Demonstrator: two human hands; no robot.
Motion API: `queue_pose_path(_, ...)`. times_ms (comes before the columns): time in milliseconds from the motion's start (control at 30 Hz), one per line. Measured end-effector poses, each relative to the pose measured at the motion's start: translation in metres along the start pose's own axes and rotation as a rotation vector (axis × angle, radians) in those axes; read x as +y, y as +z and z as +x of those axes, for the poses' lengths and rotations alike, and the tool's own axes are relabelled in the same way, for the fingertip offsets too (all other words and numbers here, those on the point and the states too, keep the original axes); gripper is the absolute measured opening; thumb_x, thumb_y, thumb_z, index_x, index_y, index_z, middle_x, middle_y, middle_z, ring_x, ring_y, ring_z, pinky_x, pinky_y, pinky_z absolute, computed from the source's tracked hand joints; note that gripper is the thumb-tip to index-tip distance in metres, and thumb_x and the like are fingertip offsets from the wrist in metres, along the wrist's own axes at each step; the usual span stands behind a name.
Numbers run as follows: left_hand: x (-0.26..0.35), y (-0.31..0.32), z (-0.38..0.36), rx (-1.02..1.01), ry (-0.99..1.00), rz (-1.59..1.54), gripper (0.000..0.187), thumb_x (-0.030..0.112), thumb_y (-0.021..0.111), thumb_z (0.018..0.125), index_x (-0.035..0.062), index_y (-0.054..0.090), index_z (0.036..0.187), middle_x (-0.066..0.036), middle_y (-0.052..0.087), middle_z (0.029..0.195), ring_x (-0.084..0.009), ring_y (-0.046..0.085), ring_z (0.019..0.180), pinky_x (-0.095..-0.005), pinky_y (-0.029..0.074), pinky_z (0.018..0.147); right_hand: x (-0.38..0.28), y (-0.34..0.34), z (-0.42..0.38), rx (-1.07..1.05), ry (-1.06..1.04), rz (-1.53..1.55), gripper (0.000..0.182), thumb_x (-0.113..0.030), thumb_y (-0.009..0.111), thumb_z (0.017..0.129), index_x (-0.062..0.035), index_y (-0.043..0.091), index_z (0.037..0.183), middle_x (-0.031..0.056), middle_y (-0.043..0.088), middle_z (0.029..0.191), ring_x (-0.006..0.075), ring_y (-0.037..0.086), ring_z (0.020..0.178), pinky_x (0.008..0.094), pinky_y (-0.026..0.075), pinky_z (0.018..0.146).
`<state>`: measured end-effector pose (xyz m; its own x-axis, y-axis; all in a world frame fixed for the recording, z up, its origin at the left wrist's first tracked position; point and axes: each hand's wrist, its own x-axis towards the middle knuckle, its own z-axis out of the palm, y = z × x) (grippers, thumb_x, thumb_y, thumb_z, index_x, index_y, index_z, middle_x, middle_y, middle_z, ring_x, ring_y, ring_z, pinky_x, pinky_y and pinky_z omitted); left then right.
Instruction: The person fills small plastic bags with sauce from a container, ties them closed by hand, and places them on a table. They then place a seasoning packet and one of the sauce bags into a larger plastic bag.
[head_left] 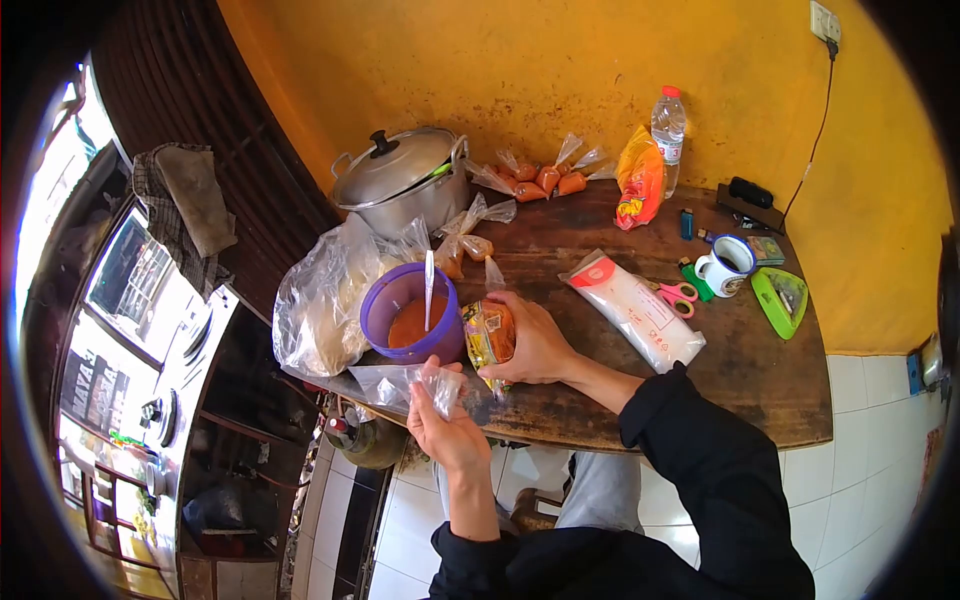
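My left hand (447, 432) pinches a thin clear plastic bag (440, 388) just below the purple tub (455, 318). Orange-red sauce (408, 325) lies in that tub, and a white spoon (429, 290) stands tilted in it. To the tub's right, my right hand (540, 345) is wrapped around a yellow and orange printed packet (486, 335) at the table's front edge. What the packet contains cannot be made out. Small tied bags of orange sauce (470, 250) lie behind the tub.
A lidded metal pot (400, 185) and a large clear bag of pale food (320, 300) stand at left. More sauce bags (547, 180) line the wall. Right of my hands are a white plastic pack (635, 310), pink scissors (680, 298), a mug (722, 268) and a water bottle (668, 130).
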<state>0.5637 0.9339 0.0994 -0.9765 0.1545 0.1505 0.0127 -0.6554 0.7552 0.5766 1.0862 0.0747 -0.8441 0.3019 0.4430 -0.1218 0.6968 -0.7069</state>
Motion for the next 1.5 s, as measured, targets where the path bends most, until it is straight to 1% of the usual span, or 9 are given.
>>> queue_pose_path(133, -0.003, 0.006, 0.001, 0.032, 0.001, 0.007, 0.038, 0.026, 0.038, 0.093, -0.0055, 0.051, 0.110, -0.013, 0.061, 0.089, -0.0138, 0.055, 0.073, -0.0237, 0.042, 0.064, -0.003, 0.000, -0.001, 0.049, -0.001, 0.099, 0.073, -0.021, 0.072, 0.054, -0.0045, 0.038, 0.116, 0.0178, 0.054, 0.107, 0.0332, 0.053, 0.100, 0.0371, 0.042, 0.085)
queue_pose_path(333, -0.007, 0.012, 0.013, 0.040, 0.066, 0.064, 0.036, 0.026, 0.039, 0.093, -0.0034, 0.054, 0.108, -0.012, 0.062, 0.091, -0.0129, 0.056, 0.074, -0.0225, 0.041, 0.064, -0.014, -0.018, -0.013, 0.022, -0.042, 0.210, 0.062, -0.008, 0.070, 0.055, -0.0059, 0.044, 0.112, 0.0143, 0.059, 0.095, 0.0287, 0.060, 0.090, 0.0324, 0.046, 0.078)
queue_pose_path(500, -0.019, 0.013, 0.023, 0.070, 0.094, 0.141, 0.035, 0.027, 0.039, 0.094, -0.0011, 0.057, 0.105, -0.010, 0.062, 0.090, -0.0116, 0.056, 0.078, -0.0222, 0.040, 0.065, -0.023, -0.023, -0.017, 0.030, -0.085, 0.160, 0.057, -0.007, 0.070, 0.055, -0.0053, 0.047, 0.107, 0.0142, 0.059, 0.094, 0.0281, 0.060, 0.087, 0.0323, 0.047, 0.075)
queue_pose_path(767, -0.033, 0.024, 0.013, -0.060, 0.082, 0.133, 0.040, 0.026, 0.033, 0.096, -0.0048, 0.054, 0.109, -0.012, 0.059, 0.103, -0.0155, 0.054, 0.092, -0.0269, 0.040, 0.084, -0.023, -0.017, -0.018, 0.102, -0.124, 0.102, 0.054, -0.008, 0.071, 0.056, -0.0058, 0.048, 0.104, 0.0148, 0.060, 0.088, 0.0313, 0.060, 0.084, 0.0341, 0.048, 0.072)
queue_pose_path(1067, -0.031, 0.013, 0.015, -0.412, 0.433, 0.710, 0.033, 0.017, 0.036, 0.091, -0.0020, 0.051, 0.112, -0.016, 0.046, 0.118, -0.0259, 0.045, 0.106, -0.0330, 0.034, 0.091, -0.021, -0.022, -0.017, 0.089, -0.072, 0.109, 0.052, -0.007, 0.068, 0.055, -0.0063, 0.047, 0.102, 0.0166, 0.061, 0.082, 0.0354, 0.059, 0.079, 0.0395, 0.047, 0.067)
queue_pose_path(1167, -0.032, 0.011, 0.020, -0.440, 0.396, 0.746, 0.029, 0.015, 0.041, 0.090, -0.0017, 0.051, 0.111, -0.016, 0.049, 0.113, -0.0268, 0.046, 0.105, -0.0336, 0.034, 0.090, -0.018, -0.023, -0.017, 0.102, -0.064, 0.097, 0.052, -0.008, 0.070, 0.054, -0.0051, 0.047, 0.101, 0.0162, 0.061, 0.077, 0.0340, 0.061, 0.074, 0.0357, 0.048, 0.063)
queue_pose_path(1300, -0.036, 0.009, 0.025, -0.486, 0.397, 0.744, 0.026, 0.012, 0.048, 0.087, -0.0018, 0.052, 0.108, -0.017, 0.053, 0.109, -0.0272, 0.049, 0.102, -0.0342, 0.036, 0.089, -0.017, -0.025, -0.017, 0.117, -0.049, 0.182, 0.045, -0.008, 0.067, 0.055, -0.0040, 0.047, 0.096, 0.0190, 0.060, 0.073, 0.0369, 0.060, 0.072, 0.0396, 0.048, 0.062)
queue_pose_path(1467, -0.042, 0.012, 0.027, -0.478, 0.250, 0.653, 0.024, 0.014, 0.054, 0.086, -0.0030, 0.056, 0.103, -0.014, 0.059, 0.103, -0.0199, 0.054, 0.095, -0.0325, 0.040, 0.085, -0.014, -0.026, -0.018, 0.097, 0.006, 0.202, 0.042, -0.008, 0.067, 0.055, -0.0028, 0.045, 0.091, 0.0204, 0.059, 0.071, 0.0375, 0.060, 0.070, 0.0388, 0.047, 0.061)
queue_pose_path(1500, -0.044, 0.012, 0.027, -0.478, 0.251, 0.654, 0.024, 0.014, 0.054, 0.086, -0.0030, 0.056, 0.103, -0.014, 0.059, 0.103, -0.0199, 0.054, 0.095, -0.0325, 0.040, 0.085, -0.012, -0.026, -0.018, 0.093, 0.016, 0.200, 0.042, -0.007, 0.069, 0.056, -0.0027, 0.044, 0.089, 0.0178, 0.058, 0.070, 0.0328, 0.061, 0.069, 0.0351, 0.046, 0.059)
